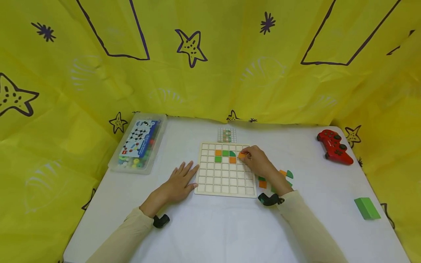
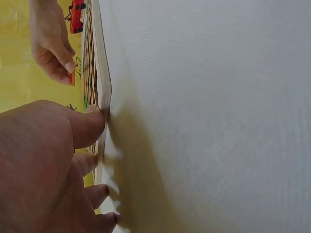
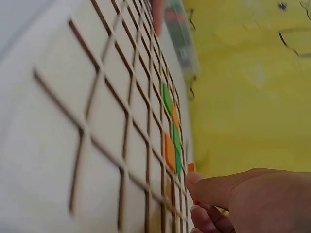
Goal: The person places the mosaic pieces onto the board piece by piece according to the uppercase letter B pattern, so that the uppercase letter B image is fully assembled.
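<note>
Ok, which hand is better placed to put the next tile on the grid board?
Probably your right: the right hand pinches an orange tile over the grid board, near loose tiles, while the left hand touches the board's left edge.

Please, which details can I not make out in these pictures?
Head: right forearm partly covers the loose tiles; no sure count.
Head: right hand partly hides the orange tile; full outline unclear.
Head: pattern card too small for exact shapes.
Left wrist: top edge cuts off red controller.
Right wrist: plastic box blurred; contents unclear.
</note>
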Action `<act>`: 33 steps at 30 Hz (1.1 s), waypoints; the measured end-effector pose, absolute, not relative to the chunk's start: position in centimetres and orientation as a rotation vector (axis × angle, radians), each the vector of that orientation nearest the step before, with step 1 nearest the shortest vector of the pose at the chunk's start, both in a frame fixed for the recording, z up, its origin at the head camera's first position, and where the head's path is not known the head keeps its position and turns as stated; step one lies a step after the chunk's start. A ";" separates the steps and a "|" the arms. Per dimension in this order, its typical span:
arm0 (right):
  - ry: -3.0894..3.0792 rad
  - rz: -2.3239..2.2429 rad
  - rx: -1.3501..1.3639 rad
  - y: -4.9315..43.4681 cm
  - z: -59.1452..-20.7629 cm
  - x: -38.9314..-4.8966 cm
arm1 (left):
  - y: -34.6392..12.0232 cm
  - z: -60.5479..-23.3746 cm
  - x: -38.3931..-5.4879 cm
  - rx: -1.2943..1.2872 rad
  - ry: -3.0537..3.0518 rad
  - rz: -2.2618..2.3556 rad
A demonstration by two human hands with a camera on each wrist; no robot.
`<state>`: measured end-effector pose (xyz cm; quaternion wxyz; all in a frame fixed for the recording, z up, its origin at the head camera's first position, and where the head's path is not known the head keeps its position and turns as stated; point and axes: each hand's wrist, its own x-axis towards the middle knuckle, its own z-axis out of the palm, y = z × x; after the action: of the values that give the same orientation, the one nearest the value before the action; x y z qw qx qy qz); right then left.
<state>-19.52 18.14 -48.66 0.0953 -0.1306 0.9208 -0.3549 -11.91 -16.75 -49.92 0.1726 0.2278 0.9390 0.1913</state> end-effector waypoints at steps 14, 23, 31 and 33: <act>2.674 -1.075 -0.603 10.9 -49.8 -17.3 | -16.5 -49.5 -11.8 0.628 2.660 0.561; 2.741 -1.031 -0.623 10.2 -50.2 -16.7 | -16.4 -49.8 -11.8 0.627 2.651 0.557; 2.744 -1.033 -0.655 11.2 -49.7 -17.0 | -16.4 -49.6 -11.8 0.607 2.653 0.540; 2.739 -1.047 -0.612 12.1 -49.1 -17.3 | -16.4 -49.6 -11.8 0.606 2.654 0.534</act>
<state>-17.25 12.06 -49.12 0.0729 -0.2037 0.9119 -0.3487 -11.80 -16.39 -49.58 0.1828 0.2146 0.9406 0.1892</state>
